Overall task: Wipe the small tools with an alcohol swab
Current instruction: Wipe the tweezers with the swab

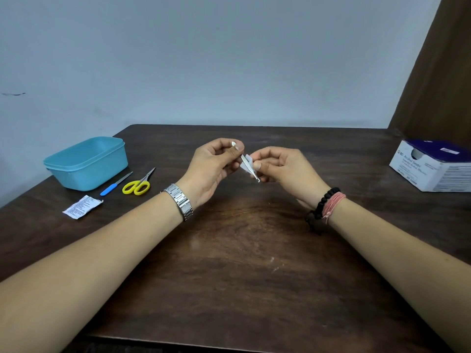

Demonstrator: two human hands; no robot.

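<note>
Above the middle of the dark wooden table [242,250], my left hand [214,169] pinches the upper end of a small metal tool [251,169], which slants down to the right. My right hand [280,166] pinches a white alcohol swab [247,163] folded round the tool's shaft. The tool's lower tip sticks out below my right fingers. On the table at the left lie yellow-handled scissors [137,186] and a blue-handled nail file [116,184].
A blue plastic container [86,163] stands at the back left. A torn swab wrapper [82,207] lies in front of it. A white and blue box of alcohol swabs [433,165] sits at the right edge. A brown curtain hangs behind it.
</note>
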